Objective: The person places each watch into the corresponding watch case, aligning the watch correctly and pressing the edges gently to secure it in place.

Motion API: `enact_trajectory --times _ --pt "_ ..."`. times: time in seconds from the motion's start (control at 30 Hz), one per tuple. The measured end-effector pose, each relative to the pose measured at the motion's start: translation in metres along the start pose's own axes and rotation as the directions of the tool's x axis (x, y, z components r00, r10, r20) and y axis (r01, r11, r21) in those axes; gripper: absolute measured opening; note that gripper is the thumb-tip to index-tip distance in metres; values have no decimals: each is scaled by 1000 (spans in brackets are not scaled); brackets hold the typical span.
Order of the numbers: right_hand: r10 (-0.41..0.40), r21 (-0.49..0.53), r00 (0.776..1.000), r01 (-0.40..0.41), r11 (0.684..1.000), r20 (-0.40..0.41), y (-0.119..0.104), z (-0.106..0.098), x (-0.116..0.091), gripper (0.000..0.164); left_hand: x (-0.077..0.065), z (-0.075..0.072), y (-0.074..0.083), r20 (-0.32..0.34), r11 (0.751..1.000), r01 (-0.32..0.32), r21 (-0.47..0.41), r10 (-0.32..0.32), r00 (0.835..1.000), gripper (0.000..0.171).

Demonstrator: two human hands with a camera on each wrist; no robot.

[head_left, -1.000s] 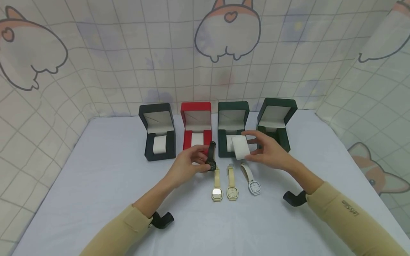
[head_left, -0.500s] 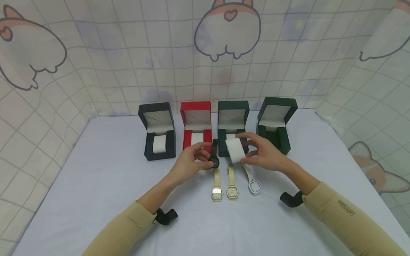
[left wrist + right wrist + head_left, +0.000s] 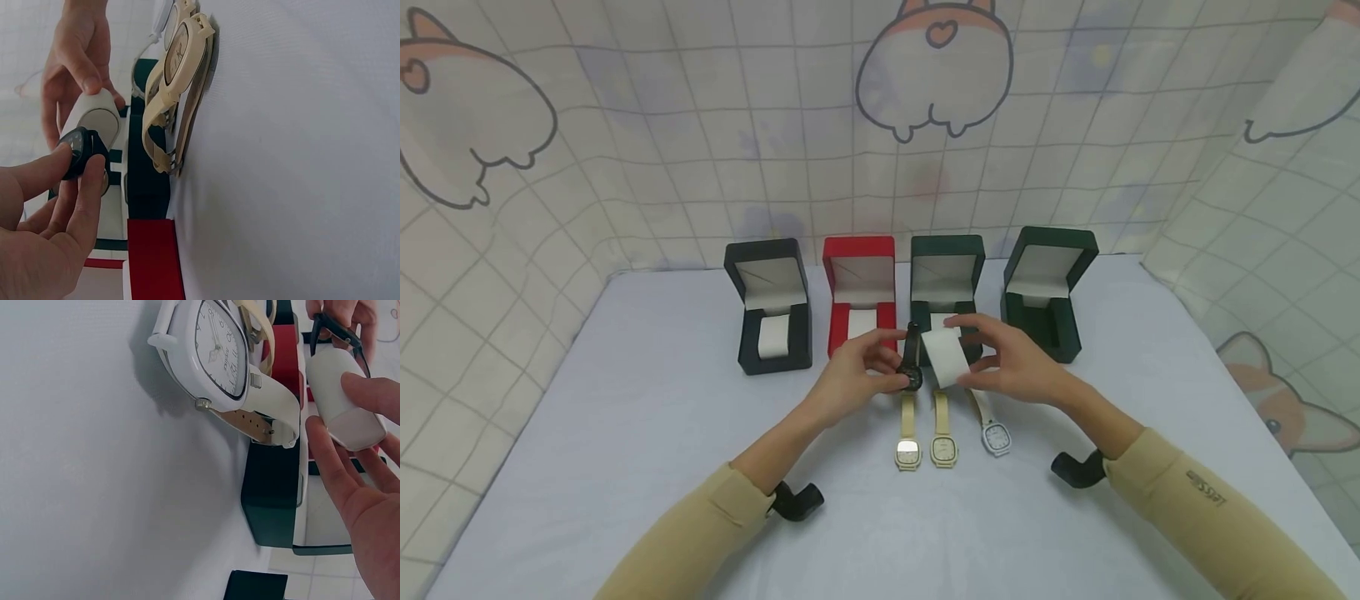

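My left hand (image 3: 861, 367) pinches a black watch (image 3: 912, 377) between thumb and fingers, its strap pointing up. Beside it, my right hand (image 3: 1011, 358) grips a white watch cushion (image 3: 946, 358) by its ends. In the left wrist view the black watch (image 3: 78, 153) is right at one end of the cushion (image 3: 97, 115); the right wrist view shows the black strap (image 3: 337, 328) at the cushion's far end. Whether the strap goes round it, I cannot tell. Below the hands lie two cream watches (image 3: 907, 452) (image 3: 943, 450) and a white watch (image 3: 996, 437).
Along the back stand open watch boxes: a dark one (image 3: 767, 250), a red one (image 3: 859, 246), a green one (image 3: 947, 244) partly behind the right hand, and another green one (image 3: 1051, 237) without a cushion. The first three have white cushions inside. A patterned cloth wall rises behind.
The right hand has brought the cushion left, away from above the green box's right side. The left hand has moved slightly right with the black watch, so the two now meet or nearly meet.
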State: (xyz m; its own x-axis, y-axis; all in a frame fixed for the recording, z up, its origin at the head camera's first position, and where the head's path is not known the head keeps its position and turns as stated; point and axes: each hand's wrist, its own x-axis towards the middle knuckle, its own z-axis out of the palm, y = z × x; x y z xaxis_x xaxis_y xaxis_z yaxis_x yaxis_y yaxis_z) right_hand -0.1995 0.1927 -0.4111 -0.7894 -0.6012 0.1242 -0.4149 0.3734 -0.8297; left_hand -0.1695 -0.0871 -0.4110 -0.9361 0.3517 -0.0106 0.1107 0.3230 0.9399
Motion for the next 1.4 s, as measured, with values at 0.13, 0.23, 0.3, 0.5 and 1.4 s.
enact_trajectory --times 0.13,0.23,0.3,0.5,1.4 --pt "-9 -1 1000 9 1000 5 1 2 0 77 0 1 0 4 1000 -4 9 4 1000 62" --pt "-18 -2 1000 18 1000 8 2 3 0 77 0 2 -1 7 1000 -6 15 6 1000 62" --pt "-27 -3 1000 27 1000 10 2 3 0 77 1 2 -2 10 1000 -10 19 10 1000 62" --pt "-31 -6 999 31 1000 12 2 4 0 76 1 3 -1 22 999 -19 25 19 1000 61" --pt "-44 23 999 45 999 -15 1 8 -5 79 2 5 -2 121 998 -64 -12 65 991 74"
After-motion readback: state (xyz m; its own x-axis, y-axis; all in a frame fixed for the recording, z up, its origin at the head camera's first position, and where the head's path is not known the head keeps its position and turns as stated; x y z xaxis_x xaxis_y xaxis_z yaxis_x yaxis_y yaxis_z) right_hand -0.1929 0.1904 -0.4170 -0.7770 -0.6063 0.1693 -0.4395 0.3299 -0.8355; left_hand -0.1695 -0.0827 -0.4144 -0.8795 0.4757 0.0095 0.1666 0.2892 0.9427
